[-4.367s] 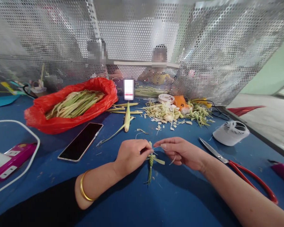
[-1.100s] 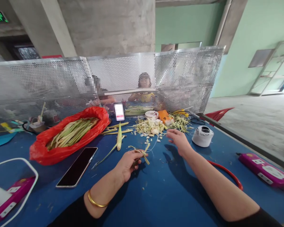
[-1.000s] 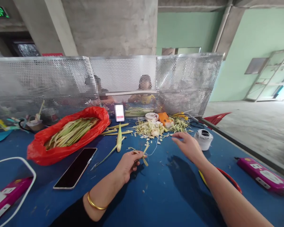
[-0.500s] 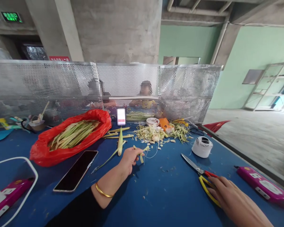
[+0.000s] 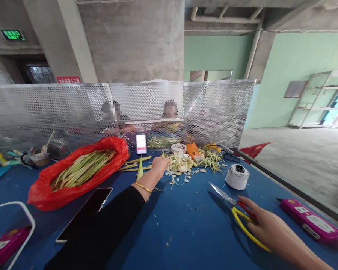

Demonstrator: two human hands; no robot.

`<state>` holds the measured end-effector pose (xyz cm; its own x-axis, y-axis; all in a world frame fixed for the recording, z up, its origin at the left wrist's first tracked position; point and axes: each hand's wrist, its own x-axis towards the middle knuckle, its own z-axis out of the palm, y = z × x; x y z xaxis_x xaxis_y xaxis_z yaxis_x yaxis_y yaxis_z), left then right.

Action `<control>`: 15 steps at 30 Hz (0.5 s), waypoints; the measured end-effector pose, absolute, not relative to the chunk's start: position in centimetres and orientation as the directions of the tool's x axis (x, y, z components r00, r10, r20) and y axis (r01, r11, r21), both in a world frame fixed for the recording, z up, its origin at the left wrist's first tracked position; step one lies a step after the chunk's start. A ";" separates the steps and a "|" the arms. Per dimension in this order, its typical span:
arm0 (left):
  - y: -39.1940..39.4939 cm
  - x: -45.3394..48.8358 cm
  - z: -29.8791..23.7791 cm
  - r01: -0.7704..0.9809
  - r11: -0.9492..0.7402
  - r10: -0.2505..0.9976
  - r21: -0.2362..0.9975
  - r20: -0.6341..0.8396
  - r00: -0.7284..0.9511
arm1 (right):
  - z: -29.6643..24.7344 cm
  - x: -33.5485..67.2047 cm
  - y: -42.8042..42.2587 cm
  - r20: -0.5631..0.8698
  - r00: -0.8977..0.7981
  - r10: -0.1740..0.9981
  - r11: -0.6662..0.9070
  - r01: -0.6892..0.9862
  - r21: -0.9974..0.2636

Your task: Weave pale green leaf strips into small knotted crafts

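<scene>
My left hand [image 5: 159, 167] reaches out to the left edge of a pile of pale green and white plant trimmings [image 5: 183, 162]. Its fingers point into the pile, and I cannot make out what is in them. A thin white thread lies just below that hand. At the right, my right hand [image 5: 266, 223] is closed on the handles of a pair of scissors [image 5: 224, 195], one handle red and one yellow. Their blades point away to the left, with a shadow under them. Beside my left wrist lies a pale green husk-like leaf piece [image 5: 140, 169], partly hidden.
A red plastic bag [image 5: 39, 189] of long dried leaves [image 5: 83, 170] sits left. Near it lies a dark phone [image 5: 86, 213], partly under my sleeve. A white thread spool [image 5: 237, 177] and a purple packet [image 5: 310, 221] are right. Behind a perforated metal screen [image 5: 146, 99] sit people.
My left hand has moved forward from the nearer tabletop to the pile; the pale scraps it held no longer show in it. My right hand has raised the scissors slightly. The view has shifted.
</scene>
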<state>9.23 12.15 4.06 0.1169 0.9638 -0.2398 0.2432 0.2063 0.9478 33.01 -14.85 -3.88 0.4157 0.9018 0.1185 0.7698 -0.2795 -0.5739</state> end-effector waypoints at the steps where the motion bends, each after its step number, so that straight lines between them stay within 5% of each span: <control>1: 12.7 9.8 4.4 0.241 0.199 0.965 0.950 -0.233 0.123 | -3.3 32.5 -14.8 0.057 0.423 0.904 -0.257 0.645 -0.719; 4: 14.1 11.6 5.3 0.229 0.175 0.965 0.958 -0.212 0.153 | -1.1 30.0 -13.3 -0.185 0.357 0.915 -0.211 0.033 -0.977; 7: 15.0 13.6 6.1 0.212 0.153 0.961 0.965 -0.195 0.194 | 0.8 27.2 -9.8 -0.200 0.208 0.957 -0.109 -0.382 -0.918; 10: 15.5 14.8 6.4 0.205 0.154 0.952 0.967 -0.201 0.232 | 2.1 25.3 -5.5 -0.099 0.171 0.980 -0.001 -0.495 -0.869; 15: 16.7 13.7 5.5 0.225 0.235 0.922 0.945 -0.290 0.256 | 2.1 24.4 -1.5 -0.036 0.165 0.986 0.036 -0.413 -0.910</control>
<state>13.71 16.68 5.50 0.2565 0.9219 -0.2903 0.2255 0.2350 0.9455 24.37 -1.49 2.09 0.1654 0.9856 -0.0355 -0.4127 0.0364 -0.9101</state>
